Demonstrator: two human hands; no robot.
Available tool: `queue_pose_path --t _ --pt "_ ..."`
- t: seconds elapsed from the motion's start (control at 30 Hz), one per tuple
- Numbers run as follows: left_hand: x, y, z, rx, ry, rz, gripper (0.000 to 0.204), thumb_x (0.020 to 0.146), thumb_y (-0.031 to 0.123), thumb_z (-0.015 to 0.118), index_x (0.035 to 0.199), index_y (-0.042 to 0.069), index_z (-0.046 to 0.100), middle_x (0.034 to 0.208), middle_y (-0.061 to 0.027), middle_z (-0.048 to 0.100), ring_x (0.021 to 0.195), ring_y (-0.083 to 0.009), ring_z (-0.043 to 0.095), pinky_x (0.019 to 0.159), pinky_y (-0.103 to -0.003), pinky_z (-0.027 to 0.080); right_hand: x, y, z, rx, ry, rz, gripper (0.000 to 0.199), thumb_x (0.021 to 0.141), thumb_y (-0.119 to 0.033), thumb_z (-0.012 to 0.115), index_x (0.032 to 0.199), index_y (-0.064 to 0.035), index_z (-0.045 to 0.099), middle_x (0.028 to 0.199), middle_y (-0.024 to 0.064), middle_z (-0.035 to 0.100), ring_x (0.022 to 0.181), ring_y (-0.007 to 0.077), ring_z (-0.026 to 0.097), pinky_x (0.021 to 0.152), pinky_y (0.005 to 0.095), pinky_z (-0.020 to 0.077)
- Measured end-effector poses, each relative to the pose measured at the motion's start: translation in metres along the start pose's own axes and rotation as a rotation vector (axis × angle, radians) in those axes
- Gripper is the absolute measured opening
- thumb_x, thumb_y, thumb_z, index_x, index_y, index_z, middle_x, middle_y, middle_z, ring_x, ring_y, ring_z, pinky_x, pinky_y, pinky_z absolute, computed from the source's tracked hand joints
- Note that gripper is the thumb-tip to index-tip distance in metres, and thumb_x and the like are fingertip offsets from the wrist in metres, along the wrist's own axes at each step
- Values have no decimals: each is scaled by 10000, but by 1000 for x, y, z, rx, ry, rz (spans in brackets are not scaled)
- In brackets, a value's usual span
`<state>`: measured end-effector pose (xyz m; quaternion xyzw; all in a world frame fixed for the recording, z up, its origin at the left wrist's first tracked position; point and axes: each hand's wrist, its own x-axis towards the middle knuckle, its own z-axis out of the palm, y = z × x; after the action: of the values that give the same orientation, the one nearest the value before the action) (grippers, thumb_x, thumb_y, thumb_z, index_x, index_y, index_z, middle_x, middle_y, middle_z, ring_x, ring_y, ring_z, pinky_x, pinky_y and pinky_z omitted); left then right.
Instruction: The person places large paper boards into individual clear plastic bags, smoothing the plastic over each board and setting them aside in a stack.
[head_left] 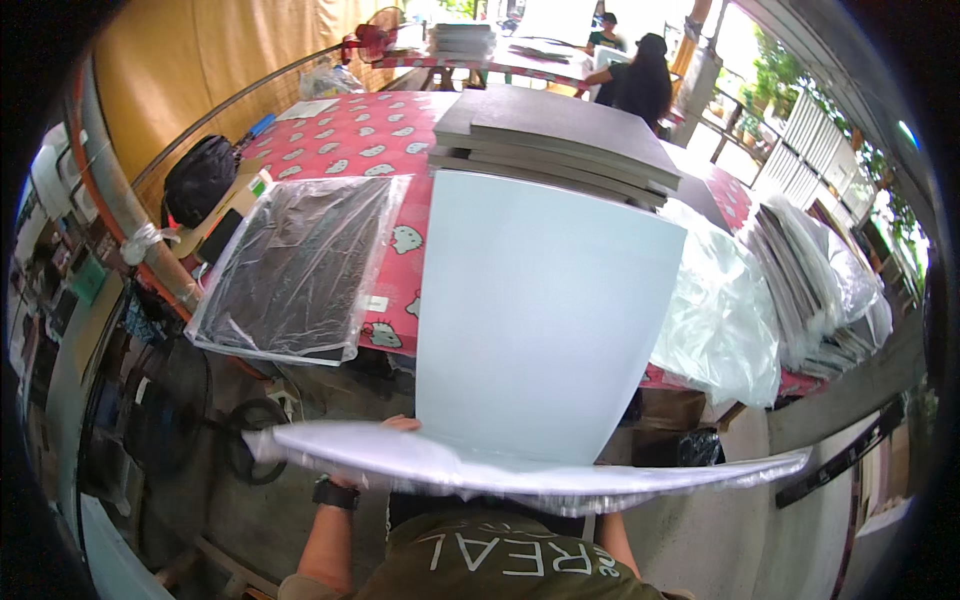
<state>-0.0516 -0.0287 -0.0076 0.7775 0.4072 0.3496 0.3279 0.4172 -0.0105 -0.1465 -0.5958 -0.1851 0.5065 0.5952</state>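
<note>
A large pale, smooth board [545,320] slopes down toward me, its far end against a stack of grey boards [570,130]. Across its near end stretches a milky plastic bag [520,480], wide and smeared by motion; I cannot tell whether the board's edge is inside it. My left hand [402,423] shows only a few fingertips past the plastic, curled at the board's near left corner; its wrist wears a dark watch. My right hand is hidden behind the plastic near the board's right corner, with only the forearm [615,545] showing below.
A dark panel wrapped in clear plastic [300,265] lies left on the red patterned table cover [405,140]. To the right are loose clear bags [715,310] and a pile of wrapped panels [810,285]. A black backpack [200,180] sits far left. Two people are at the back.
</note>
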Motion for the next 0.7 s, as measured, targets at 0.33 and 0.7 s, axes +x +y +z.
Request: queue_pose_path --t 0.33,0.7 --pt "95 96 -7 25 809 -14 286 838 218 485 1027 6 514 1006 -83 563 939 -181 514 756 -306 413 -7 -92 17 -1185 -517 51 346 721 -213 635 961 24 559 830 100 597 764 168 560 648 278 448" --pt "194 67 -30 -1518 529 340 334 845 290 471 1106 83 454 1114 -27 487 1033 -169 439 881 -324 350 -179 -238 328 -391 -776 -1099 195 730 -1 553 919 44 546 860 140 590 811 191 567 663 274 433"
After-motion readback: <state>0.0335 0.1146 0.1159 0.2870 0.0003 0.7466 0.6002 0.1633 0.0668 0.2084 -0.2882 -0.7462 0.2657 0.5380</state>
